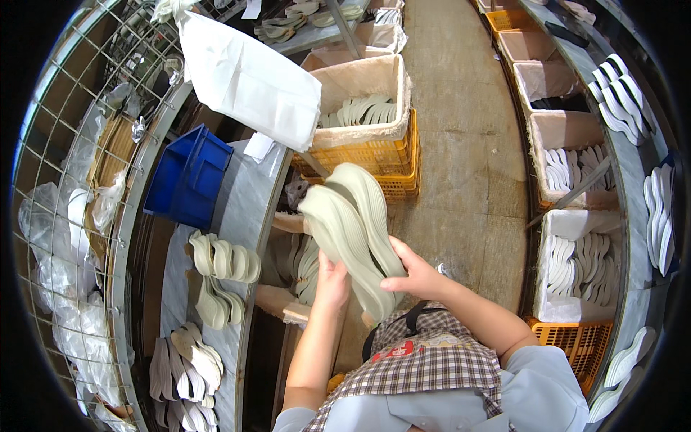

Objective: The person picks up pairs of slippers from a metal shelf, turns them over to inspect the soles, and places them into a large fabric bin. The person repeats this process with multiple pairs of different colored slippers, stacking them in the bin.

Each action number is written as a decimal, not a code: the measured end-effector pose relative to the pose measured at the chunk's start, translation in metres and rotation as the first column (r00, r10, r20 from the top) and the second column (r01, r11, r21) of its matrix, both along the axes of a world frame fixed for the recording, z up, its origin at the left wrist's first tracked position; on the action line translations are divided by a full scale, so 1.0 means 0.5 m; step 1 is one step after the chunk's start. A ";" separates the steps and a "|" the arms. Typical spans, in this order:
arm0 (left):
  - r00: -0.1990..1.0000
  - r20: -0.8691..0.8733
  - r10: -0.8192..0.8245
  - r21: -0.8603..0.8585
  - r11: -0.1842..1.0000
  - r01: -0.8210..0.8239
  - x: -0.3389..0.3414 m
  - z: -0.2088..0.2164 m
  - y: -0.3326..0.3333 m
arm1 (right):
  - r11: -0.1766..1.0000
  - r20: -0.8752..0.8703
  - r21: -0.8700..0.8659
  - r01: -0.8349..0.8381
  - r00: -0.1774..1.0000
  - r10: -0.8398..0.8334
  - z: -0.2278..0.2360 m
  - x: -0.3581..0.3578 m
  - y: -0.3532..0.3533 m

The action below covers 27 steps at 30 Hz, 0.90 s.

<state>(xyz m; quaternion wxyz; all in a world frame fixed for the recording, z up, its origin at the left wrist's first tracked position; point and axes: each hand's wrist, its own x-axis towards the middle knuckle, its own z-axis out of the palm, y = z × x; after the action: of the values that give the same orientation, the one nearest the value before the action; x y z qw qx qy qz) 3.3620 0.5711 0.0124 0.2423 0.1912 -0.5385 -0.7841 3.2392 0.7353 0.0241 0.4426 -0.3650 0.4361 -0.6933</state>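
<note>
Between my two hands is a thick bundle of pale grey-green shoe soles, pressed together in two side-by-side stacks with their layered edges showing. My left hand grips the lower left side of the bundle. My right hand is closed on its right side, the thumb lying across the near part. The bundle tilts, its broad rounded ends pointing away from me and the other ends close to my checked apron. Fingers under the soles are hidden.
On the left bench are more sole stacks, grey and white soles and a blue bin. A white sheet hangs above. Cloth-lined yellow crates stand ahead. Lined crates of soles and a shelf line the right.
</note>
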 end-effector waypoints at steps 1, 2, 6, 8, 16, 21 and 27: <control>1.000 0.017 0.020 -0.055 0.998 -0.019 0.004 -0.001 -0.001 | 0.999 -0.043 0.051 -0.019 0.999 0.022 -0.001 -0.007 0.002; 1.000 -0.003 -0.005 -0.150 0.989 0.005 0.009 -0.002 -0.003 | 0.998 -0.112 0.059 -0.026 0.993 0.032 -0.003 -0.014 0.001; 0.995 0.027 -0.096 -0.366 0.925 0.099 0.023 -0.010 -0.019 | 0.994 -0.278 0.107 0.017 0.961 0.014 -0.015 -0.025 0.000; 0.993 -0.002 -0.118 -0.438 0.893 0.105 0.022 -0.009 -0.021 | 0.994 -0.308 0.104 0.025 0.951 0.008 -0.019 -0.026 0.005; 0.970 -0.163 -0.180 0.652 0.718 0.243 -0.028 0.090 0.012 | 0.951 -0.747 -0.236 0.200 0.588 -0.309 -0.019 -0.061 -0.019; 0.994 0.055 -0.092 0.436 0.898 0.059 -0.026 0.137 0.043 | 0.987 -0.265 -0.156 -0.040 0.964 -0.003 -0.012 -0.069 -0.011; 0.987 -0.021 -0.160 0.337 0.928 0.158 -0.034 0.128 0.044 | 0.957 0.117 -0.288 -0.020 0.992 0.056 -0.018 0.011 -0.005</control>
<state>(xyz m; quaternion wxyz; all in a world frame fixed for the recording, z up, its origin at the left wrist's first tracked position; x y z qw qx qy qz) 3.3452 0.5931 0.0763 0.1398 0.1881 -0.4106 -0.8812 3.2445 0.7326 0.0151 0.4246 -0.3899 0.2955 -0.7618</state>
